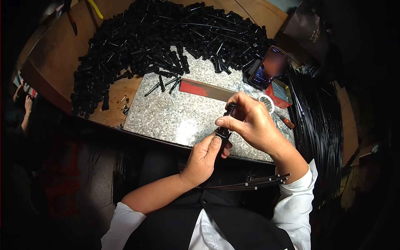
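Observation:
Over the near edge of the speckled board [158,114], both my hands hold one black tubular part [223,131], tilted slightly to the right. My left hand [201,159] wraps round its lower end, thumb laid along the side. Higher up, the fingers and thumb of my right hand [255,124] pinch the upper piece; some fingertips are hidden behind it. Just beyond my hands lies a flat red and brown bar [199,88]. Several thin dark rods [233,186] with pale round ends stick out across my lap, under my forearms.
A large heap of black tubular parts [166,41] curves round the board's far side. To the right are a phone [266,71], a white cup of small bits [266,103], a red box [281,95], a screwdriver [286,122] and long black rods [318,137]. Another person's arm [27,110] shows far left.

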Demonstrator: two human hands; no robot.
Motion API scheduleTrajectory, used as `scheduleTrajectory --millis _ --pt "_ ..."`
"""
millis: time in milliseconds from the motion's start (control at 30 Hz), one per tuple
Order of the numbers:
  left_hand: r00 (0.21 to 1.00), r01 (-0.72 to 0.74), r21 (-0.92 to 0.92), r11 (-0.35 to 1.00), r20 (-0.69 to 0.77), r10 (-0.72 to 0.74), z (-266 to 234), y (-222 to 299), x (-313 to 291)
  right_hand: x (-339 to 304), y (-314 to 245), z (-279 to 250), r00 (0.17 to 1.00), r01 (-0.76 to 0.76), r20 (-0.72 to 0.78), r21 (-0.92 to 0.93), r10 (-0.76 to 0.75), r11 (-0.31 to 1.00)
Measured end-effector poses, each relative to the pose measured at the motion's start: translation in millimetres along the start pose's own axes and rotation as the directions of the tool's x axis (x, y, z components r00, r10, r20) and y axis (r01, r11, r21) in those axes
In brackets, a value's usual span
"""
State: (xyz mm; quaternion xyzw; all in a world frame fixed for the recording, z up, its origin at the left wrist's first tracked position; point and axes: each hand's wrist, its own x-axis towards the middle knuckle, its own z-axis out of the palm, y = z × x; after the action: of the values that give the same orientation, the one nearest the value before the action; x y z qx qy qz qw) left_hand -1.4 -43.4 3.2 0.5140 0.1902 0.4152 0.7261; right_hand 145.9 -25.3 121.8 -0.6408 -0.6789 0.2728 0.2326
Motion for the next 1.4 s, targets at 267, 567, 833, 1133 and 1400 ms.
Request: scheduleTrajectory --millis 267,567,833,1133,1400 --pt "0.990 0.132 -0.152 0.980 0.071 -0.122 -2.0 2.7 5.0 1.1 23.4 5.1 0.999 -0.048 0.015 0.403 0.046 0.914" --pt "0.988 0.127 -0.320 0.939 -0.044 -0.149 -4.6 4.0 4.9 -11.5 27.5 8.1 0.986 0.168 -0.012 0.074 -0.168 0.983" --pt "0.994 0.109 -0.298 0.948 0.009 -0.111 -6.7 3.9 3.5 -16.8 38.1 19.9 0.966 0.215 0.080 0.285 -0.247 0.934" --pt "0.990 0.135 -0.291 0.947 0.070 -0.120 -9.1 6.5 2.3 -10.8 39.1 13.2 0.924 0.310 0.141 0.266 -0.355 0.913" --pt "0.986 0.168 -0.296 0.940 0.032 -0.166 -16.3 11.3 0.0 -25.2 55.5 45.7 0.976 0.217 -0.091 0.379 -0.197 0.900"
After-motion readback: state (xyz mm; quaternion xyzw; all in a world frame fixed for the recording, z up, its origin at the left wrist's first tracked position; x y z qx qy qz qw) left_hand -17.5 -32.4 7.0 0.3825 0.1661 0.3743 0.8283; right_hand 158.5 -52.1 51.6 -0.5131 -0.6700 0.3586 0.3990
